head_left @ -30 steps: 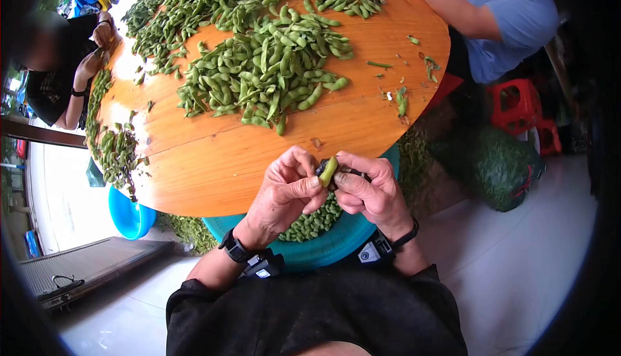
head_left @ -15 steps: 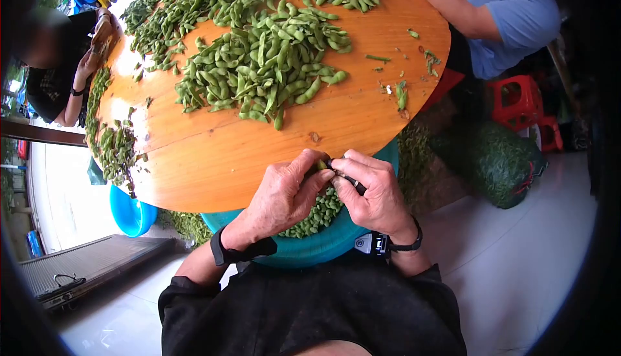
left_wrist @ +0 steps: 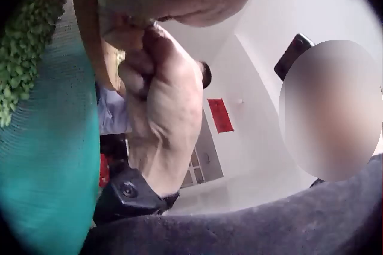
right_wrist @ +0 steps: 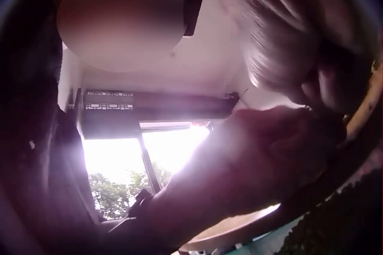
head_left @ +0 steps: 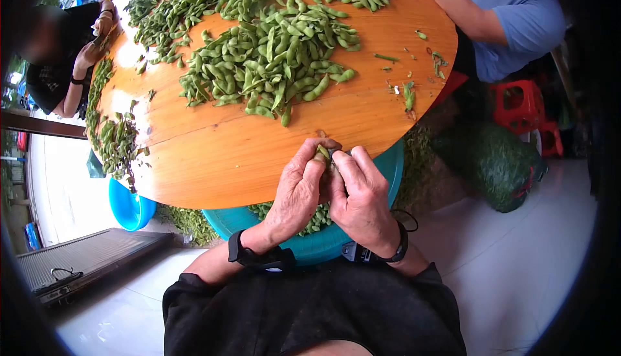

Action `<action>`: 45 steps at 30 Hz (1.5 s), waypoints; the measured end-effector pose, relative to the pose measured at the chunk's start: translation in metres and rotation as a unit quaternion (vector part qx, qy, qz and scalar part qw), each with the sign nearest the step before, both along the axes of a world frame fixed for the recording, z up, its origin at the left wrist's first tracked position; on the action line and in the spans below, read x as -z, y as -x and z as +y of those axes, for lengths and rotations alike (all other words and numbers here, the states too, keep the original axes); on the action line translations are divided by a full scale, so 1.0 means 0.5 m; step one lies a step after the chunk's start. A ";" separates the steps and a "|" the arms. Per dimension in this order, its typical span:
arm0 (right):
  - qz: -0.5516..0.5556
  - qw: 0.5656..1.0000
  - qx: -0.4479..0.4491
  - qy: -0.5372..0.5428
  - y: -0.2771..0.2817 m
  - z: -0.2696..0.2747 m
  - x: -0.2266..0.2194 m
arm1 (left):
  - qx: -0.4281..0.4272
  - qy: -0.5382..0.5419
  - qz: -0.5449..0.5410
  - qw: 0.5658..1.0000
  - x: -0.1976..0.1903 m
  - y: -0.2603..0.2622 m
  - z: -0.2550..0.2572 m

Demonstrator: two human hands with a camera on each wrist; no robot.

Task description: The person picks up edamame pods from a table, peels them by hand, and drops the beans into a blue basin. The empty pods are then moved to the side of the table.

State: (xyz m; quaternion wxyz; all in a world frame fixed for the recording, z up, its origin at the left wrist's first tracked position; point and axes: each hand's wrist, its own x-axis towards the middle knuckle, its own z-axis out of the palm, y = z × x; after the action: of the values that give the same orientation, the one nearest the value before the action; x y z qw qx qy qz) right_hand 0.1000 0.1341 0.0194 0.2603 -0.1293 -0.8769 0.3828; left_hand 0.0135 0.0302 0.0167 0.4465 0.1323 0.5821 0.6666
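Drawn closer together since a second ago, the bare left hand (head_left: 292, 194) and right hand (head_left: 363, 195) meet on my feed: left pinching a plump green bean pod (head_left: 321, 153), right with curled fingers at its end. Below sits a round teal basin (head_left: 392, 170) of green beans (head_left: 317, 220); beyond, heaped pods (head_left: 272, 65) on an orange wooden table (head_left: 220, 165).

No readable text, number or sign appears anywhere.

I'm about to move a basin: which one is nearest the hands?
The teal basin below them, holding green beans; the bright blue basin stands farther off, to the left.
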 end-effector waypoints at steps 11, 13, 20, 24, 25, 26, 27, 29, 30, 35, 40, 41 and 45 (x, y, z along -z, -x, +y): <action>-0.026 0.993 0.073 0.085 -0.062 0.099 -0.028 | 0.250 -0.003 0.135 0.959 -0.020 0.022 -0.035; -0.045 0.985 0.138 0.097 -0.113 0.153 -0.042 | 0.276 0.011 0.306 0.911 -0.050 0.044 -0.047; -0.161 0.949 0.249 -0.107 -0.215 0.238 -0.023 | -0.029 0.209 0.627 0.750 0.008 0.118 -0.014; -0.149 0.966 0.200 -0.070 -0.172 0.207 -0.028 | -0.038 0.230 0.671 0.704 0.028 0.121 -0.009; -0.127 0.973 0.179 -0.065 -0.157 0.196 -0.028 | -0.051 0.235 0.684 0.689 0.027 0.121 -0.009; -0.126 0.978 0.157 -0.057 -0.143 0.185 -0.030 | -0.051 0.234 0.685 0.688 0.026 0.121 -0.010; -0.124 0.982 0.134 -0.050 -0.130 0.172 -0.032 | -0.045 0.233 0.691 0.683 0.025 0.121 -0.012; -0.091 0.992 0.078 -0.045 -0.104 0.149 -0.028 | -0.039 0.230 0.698 0.677 0.022 0.121 -0.018; -0.085 0.995 0.050 -0.004 -0.091 0.135 -0.032 | -0.043 0.219 0.651 0.725 0.019 0.120 -0.023; -0.053 0.981 -0.054 0.177 -0.035 0.070 -0.028 | 0.023 0.015 0.234 0.972 -0.002 0.100 -0.049; -0.047 0.863 -0.076 0.498 -0.012 0.035 -0.017 | -0.019 -0.134 0.036 0.990 -0.004 0.042 -0.036; -0.049 0.863 -0.076 0.497 -0.012 0.036 -0.020 | -0.020 -0.134 0.034 0.990 0.000 0.036 -0.036; -0.046 0.793 -0.118 0.595 -0.007 0.042 -0.021 | -0.067 -0.110 0.100 0.987 0.008 0.027 -0.031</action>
State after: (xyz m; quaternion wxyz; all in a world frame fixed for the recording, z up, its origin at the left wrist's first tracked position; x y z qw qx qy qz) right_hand 0.1034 0.1551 0.0299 0.0440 -0.1718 -0.4951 0.8505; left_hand -0.0002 0.0148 0.0128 0.3233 0.2068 0.5546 0.7383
